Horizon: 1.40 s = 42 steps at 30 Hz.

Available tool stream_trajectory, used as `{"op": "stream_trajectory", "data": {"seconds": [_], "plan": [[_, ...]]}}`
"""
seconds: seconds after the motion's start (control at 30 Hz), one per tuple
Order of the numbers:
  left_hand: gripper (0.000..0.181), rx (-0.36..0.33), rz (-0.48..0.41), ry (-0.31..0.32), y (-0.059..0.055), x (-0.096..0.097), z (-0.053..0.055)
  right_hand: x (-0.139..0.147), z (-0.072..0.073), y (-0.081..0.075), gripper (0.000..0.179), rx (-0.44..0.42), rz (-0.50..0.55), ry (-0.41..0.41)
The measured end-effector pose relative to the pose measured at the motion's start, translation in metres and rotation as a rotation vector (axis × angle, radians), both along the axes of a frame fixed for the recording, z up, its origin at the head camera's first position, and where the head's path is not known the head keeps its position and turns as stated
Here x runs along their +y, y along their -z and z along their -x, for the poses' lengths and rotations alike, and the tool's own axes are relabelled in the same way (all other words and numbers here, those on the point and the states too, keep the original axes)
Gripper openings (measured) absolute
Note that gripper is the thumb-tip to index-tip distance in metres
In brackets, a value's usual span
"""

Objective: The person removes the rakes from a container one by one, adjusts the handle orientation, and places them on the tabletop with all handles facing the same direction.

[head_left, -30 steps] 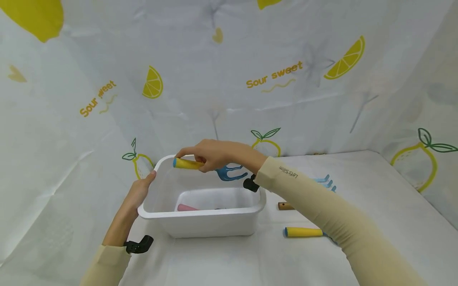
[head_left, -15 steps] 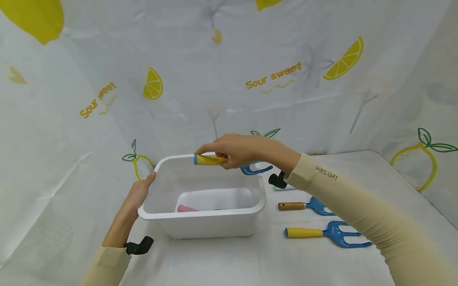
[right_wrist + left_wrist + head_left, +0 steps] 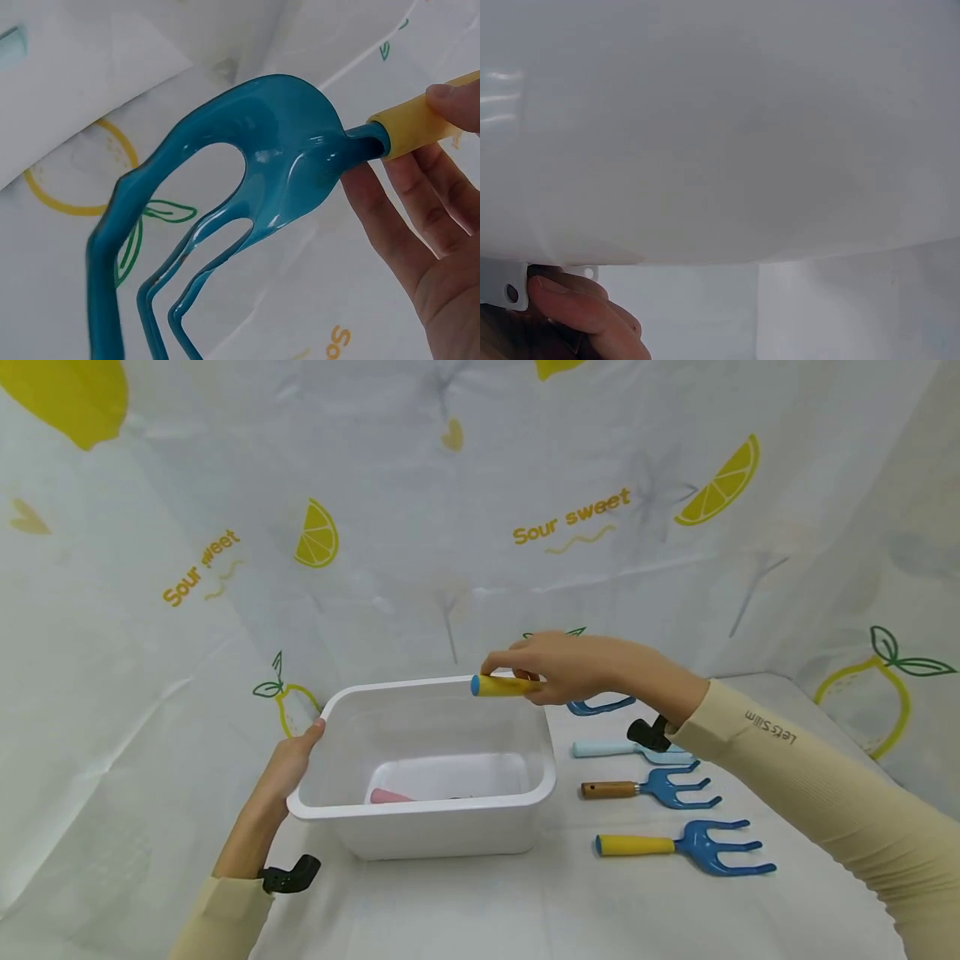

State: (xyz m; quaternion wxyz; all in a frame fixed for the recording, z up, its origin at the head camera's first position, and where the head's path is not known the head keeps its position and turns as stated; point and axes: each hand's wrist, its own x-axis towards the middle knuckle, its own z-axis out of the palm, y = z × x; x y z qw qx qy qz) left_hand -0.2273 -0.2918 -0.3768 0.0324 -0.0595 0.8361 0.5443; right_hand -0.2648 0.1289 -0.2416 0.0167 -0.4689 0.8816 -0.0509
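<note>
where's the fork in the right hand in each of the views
Head: fork just right of centre, middle hidden behind the right hand.
Left wrist: not in it.
Right wrist: mid-picture, prongs lower left, handle at right edge.
Shared landmark, head and right wrist: that right hand.

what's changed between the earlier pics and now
The right hand moved rightward, carrying the yellow-handled blue fork from over the white bin to partly past its right side. The right sleeve no longer covers the wooden-handled fork. No grip was taken or released. Unchanged: the left hand holding the bin, the pink handle inside.
</note>
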Motion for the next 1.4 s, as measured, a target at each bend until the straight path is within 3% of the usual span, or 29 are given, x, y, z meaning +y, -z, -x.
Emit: {"op": "stream_trajectory", "data": {"seconds": [0.47,0.87,1.4], "plan": [[0.080,0.006,0.006,-0.011,-0.001,0.003,-0.003,0.071,0.009,0.025,0.051,0.016,-0.001,0.148],[0.079,-0.005,-0.009,-0.010,-0.001,0.002,-0.002,0.146,0.015,0.053,0.051,0.073,-0.080,0.296],[0.079,0.017,0.002,0.002,0.002,0.003,-0.002,0.230,0.019,0.096,0.052,0.066,-0.165,0.401]]}}
